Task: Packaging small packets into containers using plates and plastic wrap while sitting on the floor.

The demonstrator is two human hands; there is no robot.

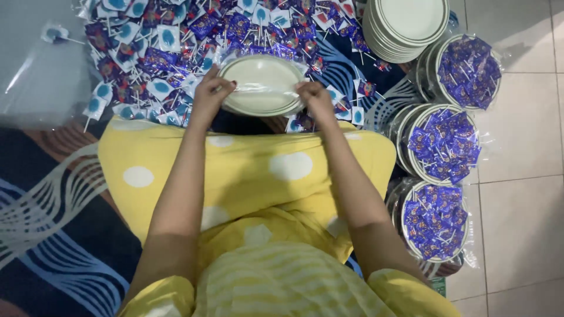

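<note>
Hands [264, 97] clamped on empty wrapped plate [261, 76], three plates [405, 155] holding lollipops [443, 144]

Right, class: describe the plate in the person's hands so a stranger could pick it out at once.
Start at the yellow dotted lap. Just beyond it, in front of the lollipop pile, the left hand and right hand hold one plate. Unlike the stacked plates and the candy-filled ones, it is single, empty and half in clear wrap.
</note>
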